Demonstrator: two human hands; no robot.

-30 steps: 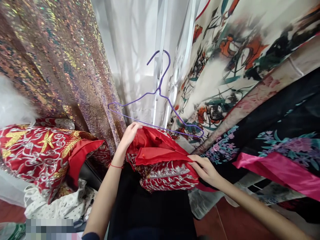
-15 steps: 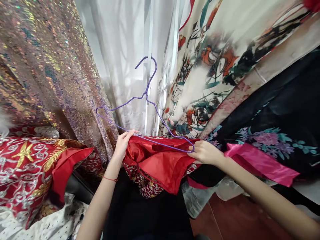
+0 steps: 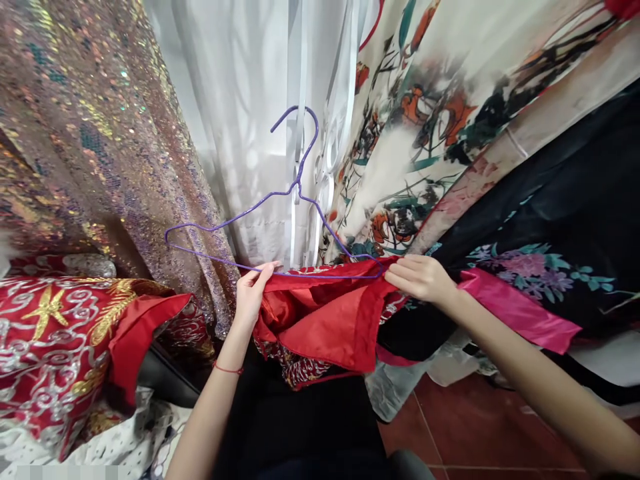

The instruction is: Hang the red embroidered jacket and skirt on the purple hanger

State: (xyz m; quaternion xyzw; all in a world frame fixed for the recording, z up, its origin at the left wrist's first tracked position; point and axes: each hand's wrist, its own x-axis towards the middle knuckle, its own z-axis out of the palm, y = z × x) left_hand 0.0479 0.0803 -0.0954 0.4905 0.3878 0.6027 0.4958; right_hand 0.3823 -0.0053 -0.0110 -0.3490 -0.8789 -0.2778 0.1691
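Observation:
A purple wire hanger stands with its hook up in front of me. Its bottom bar runs along the upper edge of a red garment with a smooth red lining and silver-patterned outside. My left hand is closed on the garment's left edge, thumb and fingers pinching where the hanger's bar passes. At the other side, my right hand is closed on the garment's right upper corner, beside the hanger's right end. The red cloth sags between both hands over my lap.
Another red garment with gold and silver embroidery lies at the left. Behind it hangs sequined cloth. White fabric, a floral-print cloth and a black embroidered garment hang ahead and right. Red floor tiles show below.
The hanger has slid left and levelled out, its right end no longer overlapping my right fingers. My right hand has moved slightly up and right, stretching the garment's edge.

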